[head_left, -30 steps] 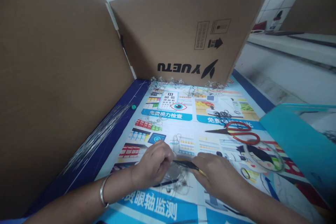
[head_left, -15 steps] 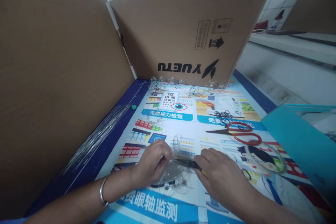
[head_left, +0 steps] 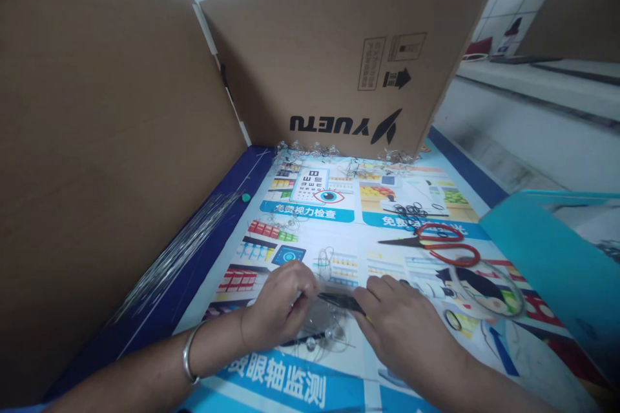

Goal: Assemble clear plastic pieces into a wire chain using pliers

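Note:
My right hand (head_left: 404,319) is wrapped round a pair of pliers (head_left: 341,301), their dark jaws pointing left and a bit of yellow handle showing. My left hand (head_left: 283,303) is closed in a pinch right at the tips of the jaws; what it holds looks like thin wire, but is too fine and blurred to be sure. Just below the jaws lies a loop of thin wire with clear beads (head_left: 310,344), partly covered by my left hand. A silver bangle (head_left: 190,355) circles my left wrist.
Red-handled scissors (head_left: 448,244) and black rings (head_left: 411,211) lie at right, near a clear round dish (head_left: 518,300). Long thin wires (head_left: 179,251) run along the left. Cardboard walls (head_left: 329,58) stand left and behind, with beaded wire pieces (head_left: 310,150) beneath. A turquoise box (head_left: 542,258) is far right.
The pliers and my right hand have shifted slightly left, bringing the jaws closer to my left fingers. Both hands keep their grip; the surrounding things stay in place.

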`<act>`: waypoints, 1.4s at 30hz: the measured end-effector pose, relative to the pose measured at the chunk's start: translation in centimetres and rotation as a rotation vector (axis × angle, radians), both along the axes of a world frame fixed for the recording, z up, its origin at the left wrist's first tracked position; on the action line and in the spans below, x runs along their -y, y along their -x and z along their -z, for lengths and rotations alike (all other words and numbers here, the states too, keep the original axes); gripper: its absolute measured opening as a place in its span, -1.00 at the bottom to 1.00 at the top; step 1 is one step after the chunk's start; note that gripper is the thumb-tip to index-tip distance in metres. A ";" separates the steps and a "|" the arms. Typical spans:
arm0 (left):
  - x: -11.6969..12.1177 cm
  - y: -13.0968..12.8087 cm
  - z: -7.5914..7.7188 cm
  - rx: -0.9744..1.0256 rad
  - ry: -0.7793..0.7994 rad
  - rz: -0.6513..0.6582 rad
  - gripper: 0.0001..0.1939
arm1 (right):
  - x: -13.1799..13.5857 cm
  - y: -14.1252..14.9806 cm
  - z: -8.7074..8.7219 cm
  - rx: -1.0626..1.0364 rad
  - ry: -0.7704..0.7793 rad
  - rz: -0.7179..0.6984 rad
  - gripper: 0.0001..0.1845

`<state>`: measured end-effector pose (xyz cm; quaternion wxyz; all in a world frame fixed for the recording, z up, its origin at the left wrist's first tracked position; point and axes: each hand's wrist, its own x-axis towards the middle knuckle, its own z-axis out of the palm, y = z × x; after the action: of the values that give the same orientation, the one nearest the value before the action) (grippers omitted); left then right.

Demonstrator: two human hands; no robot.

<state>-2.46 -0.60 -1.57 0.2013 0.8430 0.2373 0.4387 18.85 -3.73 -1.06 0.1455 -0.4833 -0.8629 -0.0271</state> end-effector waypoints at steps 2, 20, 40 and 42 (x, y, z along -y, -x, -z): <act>0.0 0.0 0.1 -0.002 0.009 -0.002 -0.78 | -0.1 0.0 0.0 -0.001 -0.003 0.000 -0.98; 0.1 -0.1 0.4 -0.017 -0.002 -0.020 -0.81 | -0.4 -0.1 -0.1 0.024 0.027 -0.025 -0.96; 0.0 -0.1 0.5 -0.029 0.010 -0.013 -0.81 | -0.5 -0.2 -0.9 0.119 0.205 -0.016 -0.93; 0.0 -0.1 0.4 -0.039 0.009 -0.018 -0.81 | -0.6 -0.1 -0.9 0.117 0.204 -0.013 -0.92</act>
<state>-2.34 -0.63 -1.98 0.1966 0.8484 0.2507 0.4227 18.98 -3.14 -0.20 0.0451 -0.4874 -0.8714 0.0334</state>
